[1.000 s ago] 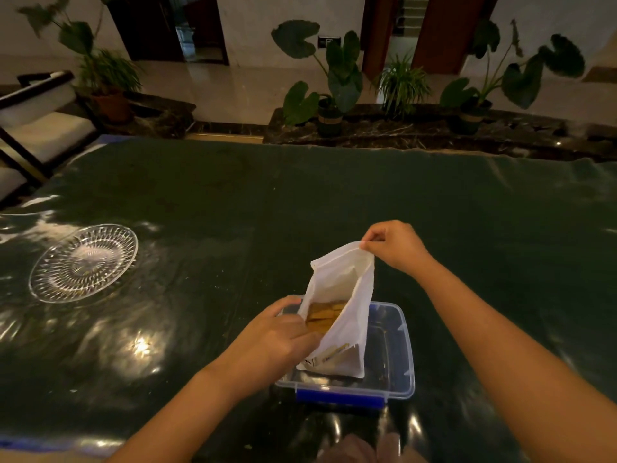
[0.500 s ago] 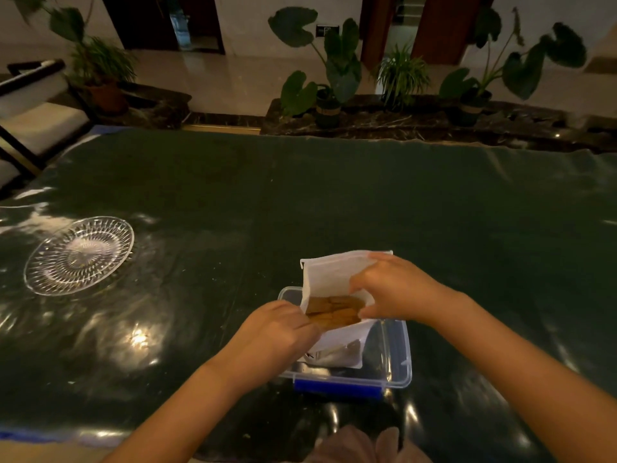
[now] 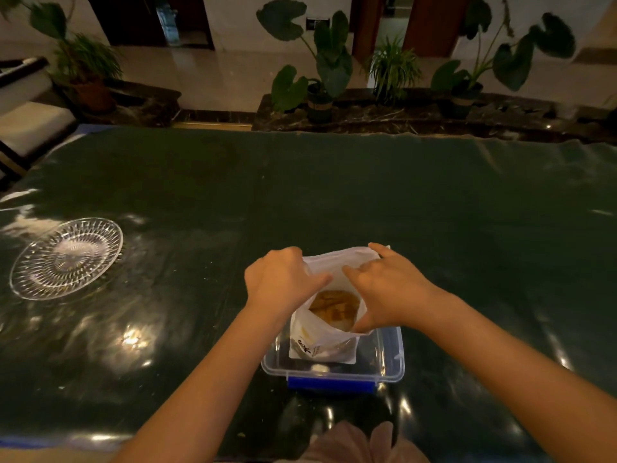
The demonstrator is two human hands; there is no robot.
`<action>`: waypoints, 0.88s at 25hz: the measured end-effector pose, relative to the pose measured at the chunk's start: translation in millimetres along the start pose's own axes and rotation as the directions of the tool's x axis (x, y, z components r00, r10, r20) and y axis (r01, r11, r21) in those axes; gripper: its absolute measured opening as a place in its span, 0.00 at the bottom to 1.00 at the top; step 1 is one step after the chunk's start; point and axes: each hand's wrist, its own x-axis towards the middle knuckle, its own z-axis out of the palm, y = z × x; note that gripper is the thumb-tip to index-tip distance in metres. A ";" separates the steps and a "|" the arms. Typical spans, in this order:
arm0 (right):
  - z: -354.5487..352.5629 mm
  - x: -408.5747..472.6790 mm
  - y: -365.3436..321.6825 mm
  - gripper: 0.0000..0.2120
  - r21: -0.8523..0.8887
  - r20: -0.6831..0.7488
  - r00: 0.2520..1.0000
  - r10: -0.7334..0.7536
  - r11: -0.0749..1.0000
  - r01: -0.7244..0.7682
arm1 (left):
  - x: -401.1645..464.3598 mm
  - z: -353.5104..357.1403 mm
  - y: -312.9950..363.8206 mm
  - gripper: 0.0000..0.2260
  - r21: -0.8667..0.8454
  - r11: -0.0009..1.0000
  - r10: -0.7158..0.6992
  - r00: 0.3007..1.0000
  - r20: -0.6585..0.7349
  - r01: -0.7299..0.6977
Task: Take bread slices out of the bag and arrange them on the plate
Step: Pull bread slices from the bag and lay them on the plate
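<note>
Head view: left hand and right hand each grip the bag mouth; bread slices lie between them; plate far left.

Both bare forearms reach forward from the lower corners and converge at the centre. The left hand is curled palm down, knuckles up, its fingers closed in a grip on the left edge of the bag. The right hand has fingers spread, fingertips over the far edge and thumb pressed low on the near right side.
</note>
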 end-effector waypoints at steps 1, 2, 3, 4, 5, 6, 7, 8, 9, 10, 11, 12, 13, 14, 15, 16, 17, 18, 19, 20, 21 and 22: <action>0.3 -0.2 -0.2 0.36 0.006 -0.007 1.000 0.001 1.000 -0.001 | 1.6 1.6 -1.2 0.18 0.004 1.000 -0.003 1.000 0.002 0.003; 0.7 -0.5 0.1 0.35 0.013 -0.007 1.000 -0.002 1.000 0.002 | 2.6 2.5 -3.2 0.17 -0.002 1.000 -0.008 1.000 0.008 0.008; 1.4 -0.7 0.7 0.35 0.024 -0.001 1.000 -0.010 1.000 0.010 | 3.0 2.0 -4.3 0.17 -0.014 1.000 -0.013 1.000 0.019 0.013; 2.3 -1.0 1.3 0.33 0.033 0.008 1.000 -0.021 0.999 0.020 | 2.3 0.7 -3.8 0.19 -0.018 1.000 -0.011 0.999 0.034 0.011; 3.2 -0.8 1.2 0.32 0.037 0.016 0.999 -0.030 0.999 0.030 | 0.9 0.2 -1.8 0.20 -0.005 1.000 0.001 0.999 0.053 -0.001; 4.3 0.1 0.6 0.31 0.039 0.014 0.999 -0.037 0.999 0.036 | -0.9 1.2 0.8 0.20 0.024 0.999 0.020 0.997 0.071 -0.022; 5.1 1.2 -0.7 0.29 0.040 -0.004 0.999 -0.041 0.998 0.041 | -3.4 2.4 3.4 0.19 0.049 0.998 0.041 0.996 0.080 -0.045; 5.4 2.0 -2.4 0.28 0.042 -0.037 0.998 -0.047 0.998 0.048 | -6.0 3.6 4.9 0.16 0.048 0.997 0.053 0.996 0.076 -0.056; 5.4 2.1 -4.2 0.26 0.051 -0.075 0.995 -0.060 0.997 0.064 | -8.0 3.9 4.0 0.11 0.019 0.998 0.053 0.997 0.059 -0.054; 5.5 1.0 -5.3 0.26 0.068 -0.105 0.992 -0.077 0.994 0.084 | -9.5 3.2 0.5 0.07 -0.025 0.999 0.039 0.999 0.037 -0.038; 5.9 -1.7 -5.8 0.25 0.095 -0.118 0.989 -0.091 0.990 0.103 | -10.3 1.8 -4.9 0.04 -0.074 0.997 0.015 1.000 0.017 -0.014; 7.1 -5.7 -4.9 0.25 0.112 -0.103 0.989 -0.105 0.987 0.116 | -11.7 -0.2 -10.5 0.03 -0.115 0.993 -0.010 1.000 -0.001 0.010; 8.4 -10.2 -3.4 0.24 0.114 -0.076 0.991 -0.113 0.986 0.121 | -13.6 -2.3 -15.9 0.05 -0.151 0.988 -0.036 0.999 -0.015 0.033; 10.4 -14.8 -0.7 0.23 0.105 -0.049 0.993 -0.107 0.988 0.111 | -16.4 -3.8 -21.3 0.07 -0.188 0.981 -0.060 0.998 -0.017 0.056; 12.0 -19.1 2.7 0.23 0.103 -0.030 0.997 -0.077 0.991 0.080 | -20.3 -5.3 -25.6 0.08 -0.231 0.970 -0.083 0.997 -0.011 0.078; 12.3 -22.4 6.3 0.22 0.122 -0.016 0.999 -0.035 0.992 0.036 | -24.8 -6.1 -29.5 0.09 -0.275 0.956 -0.102 0.995 0.001 0.099; 10.2 -25.0 8.0 0.21 0.143 0.010 1.000 0.005 0.990 -0.007 | -29.8 -6.4 -32.8 0.09 -0.314 0.943 -0.112 0.994 0.012 0.110; 7.8 -26.5 7.8 0.20 0.148 0.040 0.999 0.032 0.988 -0.037 | -35.2 -6.1 -35.4 0.09 -0.344 0.933 -0.106 0.994 0.024 0.108; 4.7 -27.3 5.9 0.20 0.138 0.070 0.997 0.036 0.989 -0.045 | -40.5 -6.2 -36.8 0.08 -0.368 0.924 -0.092 0.995 0.038 0.100; 2.5 -27.5 1.9 0.19 0.133 0.105 0.994 0.031 0.990 -0.045 | -44.5 -6.5 -36.8 0.08 -0.386 0.918 -0.076 0.996 0.051 0.090; 0.8 -24.4 -3.4 0.17 0.156 0.135 0.991 0.027 0.987 -0.049 | -47.1 -7.0 -36.0 0.08 -0.400 0.913 -0.063 0.996 0.057 0.081; -0.4 -18.3 -9.2 0.15 0.207 0.155 0.988 0.024 0.977 -0.057 | -48.6 -7.2 -34.6 0.08 -0.409 0.910 -0.054 0.997 0.056 0.072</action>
